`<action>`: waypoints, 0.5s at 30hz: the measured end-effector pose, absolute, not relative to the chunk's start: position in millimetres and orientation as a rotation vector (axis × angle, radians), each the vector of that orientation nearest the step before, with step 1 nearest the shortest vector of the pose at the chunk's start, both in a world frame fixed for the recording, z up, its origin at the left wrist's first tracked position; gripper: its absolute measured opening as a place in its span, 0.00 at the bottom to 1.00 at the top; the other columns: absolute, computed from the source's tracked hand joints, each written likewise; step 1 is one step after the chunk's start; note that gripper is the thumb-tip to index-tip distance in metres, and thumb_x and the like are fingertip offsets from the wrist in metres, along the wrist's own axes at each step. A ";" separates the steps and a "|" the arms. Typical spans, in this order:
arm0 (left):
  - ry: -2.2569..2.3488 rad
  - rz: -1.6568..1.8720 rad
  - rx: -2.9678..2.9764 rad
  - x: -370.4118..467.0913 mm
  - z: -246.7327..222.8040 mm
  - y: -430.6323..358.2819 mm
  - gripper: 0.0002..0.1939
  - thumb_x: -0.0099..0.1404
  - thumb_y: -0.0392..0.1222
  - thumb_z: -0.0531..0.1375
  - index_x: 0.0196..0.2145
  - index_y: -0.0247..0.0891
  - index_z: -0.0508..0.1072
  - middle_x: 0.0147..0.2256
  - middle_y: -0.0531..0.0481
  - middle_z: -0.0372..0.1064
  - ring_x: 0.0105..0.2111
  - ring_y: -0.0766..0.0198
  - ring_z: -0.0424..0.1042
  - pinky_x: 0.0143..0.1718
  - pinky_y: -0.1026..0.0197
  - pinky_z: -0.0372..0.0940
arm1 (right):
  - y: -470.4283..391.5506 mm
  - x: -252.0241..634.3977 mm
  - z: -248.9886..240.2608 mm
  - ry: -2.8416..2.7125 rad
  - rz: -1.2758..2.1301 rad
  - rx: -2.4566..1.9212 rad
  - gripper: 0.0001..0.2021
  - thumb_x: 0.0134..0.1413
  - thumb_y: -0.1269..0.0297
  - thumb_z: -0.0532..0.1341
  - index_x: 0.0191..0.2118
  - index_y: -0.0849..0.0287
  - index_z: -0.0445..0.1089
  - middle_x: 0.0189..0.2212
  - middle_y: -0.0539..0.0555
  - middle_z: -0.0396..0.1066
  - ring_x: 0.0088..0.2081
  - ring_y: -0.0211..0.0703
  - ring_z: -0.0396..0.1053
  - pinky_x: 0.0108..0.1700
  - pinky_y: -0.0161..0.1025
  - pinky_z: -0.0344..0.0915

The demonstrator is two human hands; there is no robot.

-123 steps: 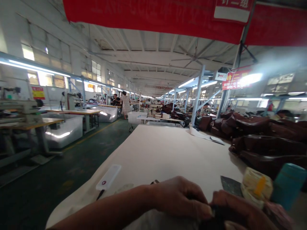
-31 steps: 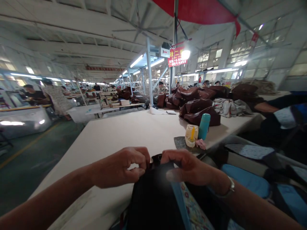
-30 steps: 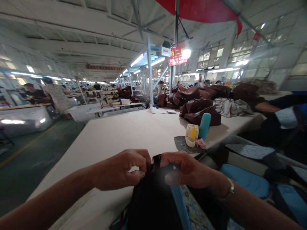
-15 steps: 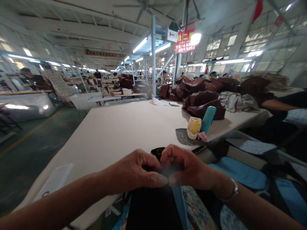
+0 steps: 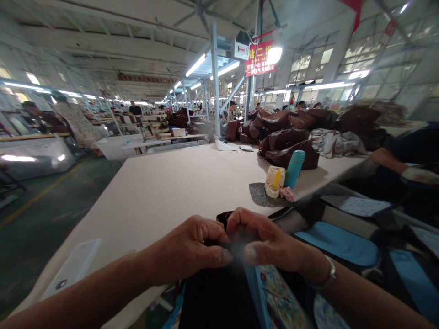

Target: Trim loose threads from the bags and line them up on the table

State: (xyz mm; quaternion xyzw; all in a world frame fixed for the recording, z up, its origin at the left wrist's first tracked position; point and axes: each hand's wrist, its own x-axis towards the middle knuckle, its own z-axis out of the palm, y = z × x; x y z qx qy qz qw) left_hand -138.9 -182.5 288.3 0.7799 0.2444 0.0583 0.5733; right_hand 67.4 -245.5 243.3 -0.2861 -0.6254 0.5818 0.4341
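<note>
My left hand (image 5: 202, 244) and my right hand (image 5: 265, 240) face each other over the near table edge, both closed with bent fingers. Between and below them is a black fabric piece (image 5: 216, 301), its upper end in my fingers. Along its right side runs a blue strip (image 5: 254, 292), beside a colourful patterned cloth (image 5: 281, 297). A dark end (image 5: 223, 218) of the piece pokes out behind my fingers. A blurry patch between my thumbs hides the exact grip. A bracelet circles my right wrist.
On the pale table (image 5: 171, 192) are a teal bottle (image 5: 294, 169), a cream container (image 5: 275, 182) with a yellow stick, a dark mat (image 5: 259, 195) and brown leather bags (image 5: 288, 146). Blue and black pieces (image 5: 338, 242) lie at right. A co-worker's arm (image 5: 391, 160) is far right.
My thumbs have drawn a little apart, the right one shifting right. The view has shifted slightly. A co-worker's gloved hand shows more at the right.
</note>
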 end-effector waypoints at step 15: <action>0.854 0.378 1.915 -143.9 263.2 -194.2 0.02 0.44 0.36 0.60 0.18 0.36 0.69 0.17 0.56 0.53 0.22 0.67 0.59 0.21 0.64 0.50 | -238.4 56.6 227.1 -1.923 0.954 -1.215 0.05 0.49 0.65 0.60 0.27 0.56 0.62 0.25 0.47 0.63 0.29 0.40 0.59 0.30 0.35 0.56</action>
